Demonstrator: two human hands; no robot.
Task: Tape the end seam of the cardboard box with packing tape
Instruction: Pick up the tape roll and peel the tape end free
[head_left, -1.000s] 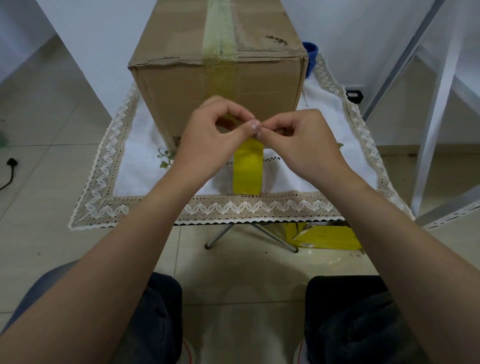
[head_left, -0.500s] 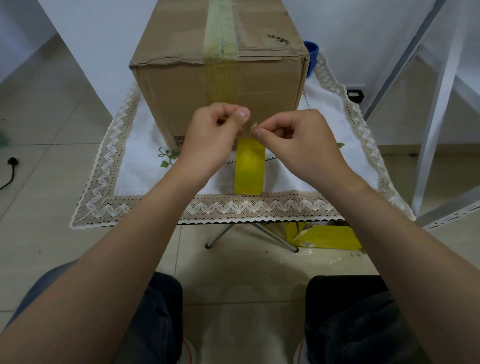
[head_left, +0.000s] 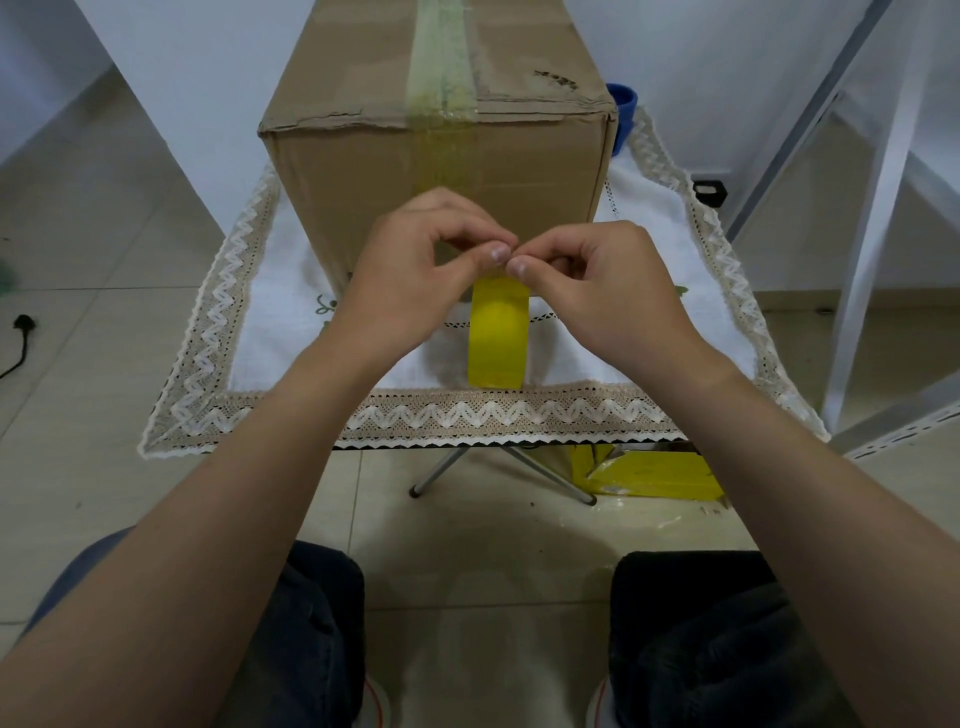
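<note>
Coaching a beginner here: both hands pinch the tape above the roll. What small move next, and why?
Probably tear the tape between the pinches: left hand and right hand hold it thumb to thumb just above the roll, and it already runs down the box end.

The cardboard box (head_left: 363, 171) runs off the top edge. The left hand (head_left: 410, 280) and right hand (head_left: 597, 291) hide its lower end face and the pinched top of the yellow tape (head_left: 497, 338).
</note>
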